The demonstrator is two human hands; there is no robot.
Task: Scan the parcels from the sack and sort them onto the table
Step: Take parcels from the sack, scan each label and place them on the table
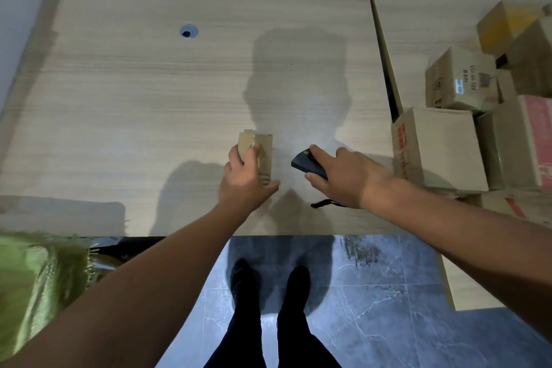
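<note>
Parcel: left hand [243,179] is gripping a small brown carton [259,155].
Scanner: right hand [343,178] is clasping a black handheld scanner [304,163].
Surface: pale wood-grain table [149,98] is standing over grey tiles [388,323].

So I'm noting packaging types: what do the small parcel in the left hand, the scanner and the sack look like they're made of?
Parcel: plain brown cardboard, matte, seemingly with glossy tape down one face.
Scanner: dark, smooth casing, probably plastic, with a small green mark on top.
Sack: green with frayed threads at the rim, likely woven plastic; it is blurred.
</note>
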